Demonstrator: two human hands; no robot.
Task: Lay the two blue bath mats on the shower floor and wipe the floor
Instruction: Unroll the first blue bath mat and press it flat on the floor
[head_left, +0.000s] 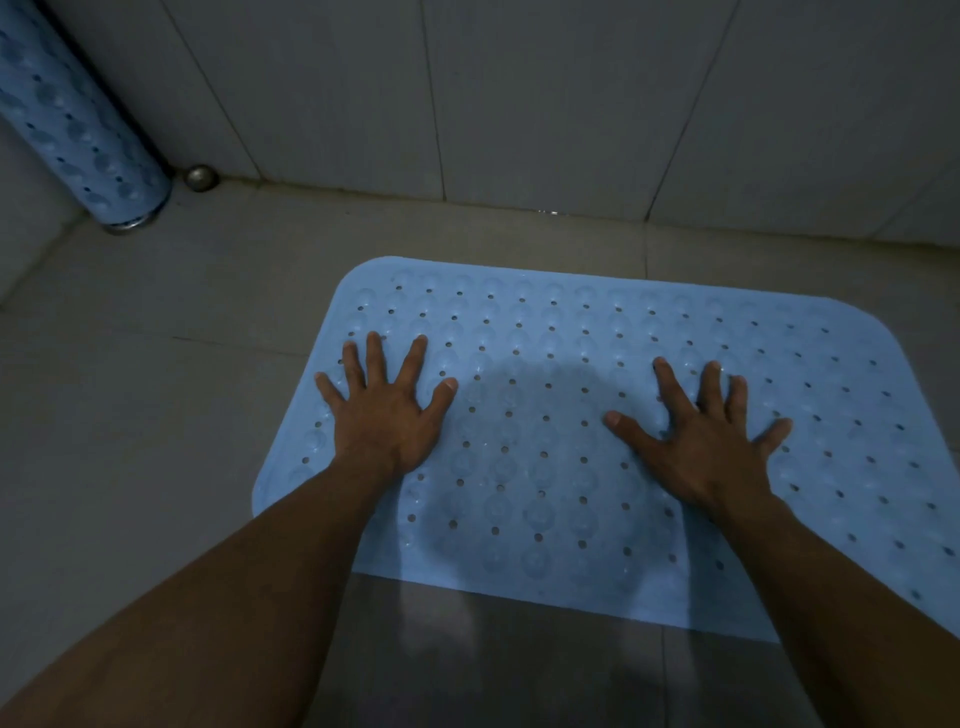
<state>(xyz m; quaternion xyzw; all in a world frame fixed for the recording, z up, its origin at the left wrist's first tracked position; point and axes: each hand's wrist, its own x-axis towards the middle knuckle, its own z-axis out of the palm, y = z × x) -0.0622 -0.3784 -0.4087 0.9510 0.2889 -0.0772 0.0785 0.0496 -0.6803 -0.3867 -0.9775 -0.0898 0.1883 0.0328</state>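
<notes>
One head-worn view looks steeply down, close over the grey tiled shower floor (156, 415), facing the tiled wall (519, 93).

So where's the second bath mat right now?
The rolled mat stands in the far left corner against the wall, beside a small metal knob, away from the flat mat.

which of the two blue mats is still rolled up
The rolled mat standing in the far-left corner is a tube, untouched. The flat mat is spread on the floor tiles, with the left hand and right hand pressed on it, fingers splayed.
</notes>
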